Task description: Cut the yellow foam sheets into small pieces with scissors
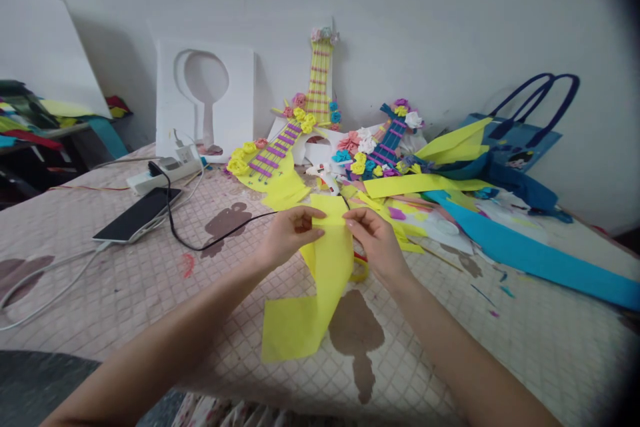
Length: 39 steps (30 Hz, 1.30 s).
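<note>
A long strip of yellow crepe paper [334, 260] hangs between my hands, its lower end folded out over the tablecloth. My left hand [293, 232] pinches the strip's left edge near the top. Opposite it, my right hand [373, 237] pinches the right edge at about the same height. A crosswise fold or edge shows in the paper between my fingertips. Just beyond the strip lies a white glue gun [326, 179]. Part of a pair of scissors with yellow and red handles [359, 268] shows behind the paper, beside my right hand.
Paper-flower guitars [319, 83] stand against the wall. A phone [137, 215], a power strip [163, 172] and cables lie to the left. Rightward are a blue paper strip [530, 247], scraps and a blue tote bag [543, 143]. A white board with a cut-out [240, 93] leans behind.
</note>
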Motion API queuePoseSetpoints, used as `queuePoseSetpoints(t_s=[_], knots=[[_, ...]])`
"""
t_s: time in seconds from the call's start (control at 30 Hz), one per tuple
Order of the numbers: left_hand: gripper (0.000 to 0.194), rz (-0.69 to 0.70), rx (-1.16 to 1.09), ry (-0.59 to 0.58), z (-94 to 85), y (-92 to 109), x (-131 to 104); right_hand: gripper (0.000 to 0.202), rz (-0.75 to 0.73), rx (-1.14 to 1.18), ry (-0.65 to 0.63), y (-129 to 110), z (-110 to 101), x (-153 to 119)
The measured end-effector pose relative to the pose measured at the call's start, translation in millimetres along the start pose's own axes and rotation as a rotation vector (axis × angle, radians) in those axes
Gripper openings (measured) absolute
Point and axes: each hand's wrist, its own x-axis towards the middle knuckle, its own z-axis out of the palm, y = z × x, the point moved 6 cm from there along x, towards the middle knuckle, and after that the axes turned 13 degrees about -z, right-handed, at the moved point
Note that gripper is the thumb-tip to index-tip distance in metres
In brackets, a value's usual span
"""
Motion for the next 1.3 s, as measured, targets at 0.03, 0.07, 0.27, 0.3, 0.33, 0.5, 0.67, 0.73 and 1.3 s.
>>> queuePoseSetpoints(t_s=[0.03,0.07,0.27,0.3,0.33,0.5,0.67,0.73,1.3], knots=[[0.031,-0.007,-0.013,-0.008,0.3,0.0,0.0,0.014,0.003,0.007,-0.002,0.2,0.2,0.1],[0.032,-0.01,-0.025,-0.013,0.4,0.1,0.1,0.016,0.008,0.012,-0.016,0.4,1.0,0.1],[0.03,0.008,-0.042,-0.003,-1.9,1.9,0.7,0.022,-0.06,-0.104,-0.114,-3.9,4.9,0.4],[0.029,0.015,-0.033,-0.002,-2.2,2.6,0.6,0.02,-0.087,-0.141,-0.101,-5.7,4.0,0.7],[0.028,0.025,-0.019,-0.004,-2.3,3.4,0.4,0.019,-0.108,-0.171,-0.09,-7.3,3.4,0.7],[0.026,0.127,0.158,0.052,-3.4,11.7,-4.4,0.015,-0.157,-0.226,-0.068,-13.1,3.5,0.3],[0.024,0.216,0.365,0.173,-3.6,20.5,-12.7,0.014,-0.178,-0.253,-0.056,-15.4,2.9,0.3],[0.024,0.231,0.386,0.18,-2.4,22.4,-14.4,0.013,-0.174,-0.25,-0.058,-15.2,2.8,0.2],[0.01,0.315,0.535,0.281,-3.5,31.5,-18.0,0.008,-0.229,-0.36,-0.05,-22.1,0.7,-0.7]])
